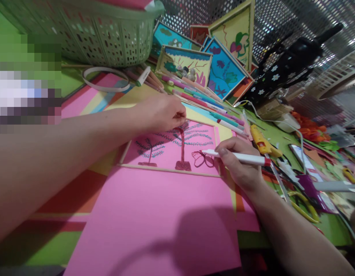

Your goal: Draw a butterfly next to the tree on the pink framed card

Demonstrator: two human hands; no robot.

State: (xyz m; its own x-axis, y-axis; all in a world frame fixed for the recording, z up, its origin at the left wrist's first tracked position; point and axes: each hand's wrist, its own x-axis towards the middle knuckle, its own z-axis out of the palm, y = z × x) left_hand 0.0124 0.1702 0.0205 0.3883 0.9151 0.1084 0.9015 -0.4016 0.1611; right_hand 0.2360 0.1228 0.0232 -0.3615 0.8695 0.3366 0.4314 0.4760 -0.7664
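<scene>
My right hand (243,173) pinches a slim, cylindrical white marker (248,158) over smooth pink paper (154,199), tip leftward at the butterfly outline (204,159), long axis nearly crosswise. My left hand (163,113) curls near the thin wooden frame's (171,170) far side; whether it pinches anything, I cannot tell.

So my pink paper (154,214) lay flat, with a thin pale stick frame (171,171) on it and plenty of pink stretching out below toward me. Inside the frame I had a small tree (150,151) on the left, a bigger tree (182,147) mid-picture, both brown-trunked with teal leaves, plus a dark red butterfly outline (204,160), unfilled. My white marker (237,156), red at the back end, was uncapped, nearly level, tip at the butterfly's left wing.
</scene>
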